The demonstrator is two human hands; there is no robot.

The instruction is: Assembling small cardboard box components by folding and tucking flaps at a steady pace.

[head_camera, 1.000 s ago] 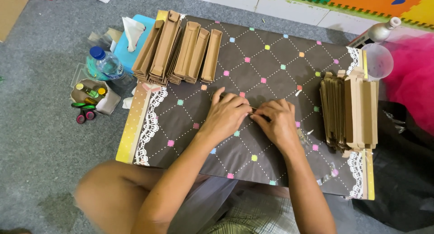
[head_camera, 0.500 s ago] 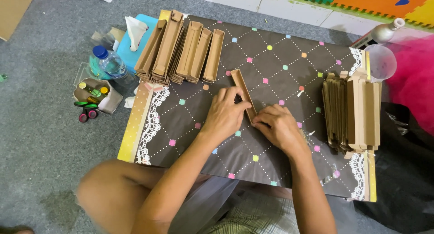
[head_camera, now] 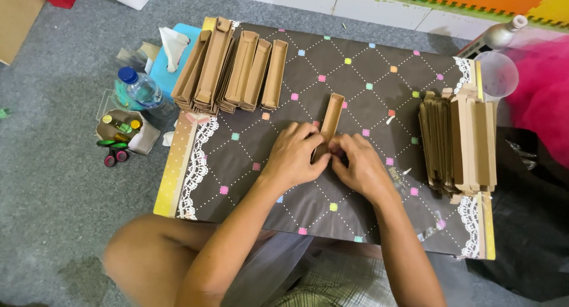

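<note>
Brown cardboard, folded into a long narrow open-topped tray (head_camera: 329, 124), lies near the middle of the frame on the counter (head_camera: 367, 82), which is covered by a dark cloth with dotted diamond lines, small coloured squares and white lace at its ends. The tray runs from the hands up toward the top of the frame, leaning slightly right; its thin walls stand up along both long sides and its far end is closed square. Its near end is hidden between the two hands.

The left hand (head_camera: 293, 159) and the right hand (head_camera: 358, 165) meet at that near end, fingers curled close and pinching the cardboard there; both hands rest low on the cloth.

At the upper left of the counter a row of finished brown cardboard trays (head_camera: 234, 67) lies side by side. At the right edge sits a stack of flat brown cardboard pieces (head_camera: 465, 142). Left of the counter, on the grey floor, stand a clear plastic bottle with a blue cap (head_camera: 139, 89) and a small box of little bottles (head_camera: 121, 126).
</note>
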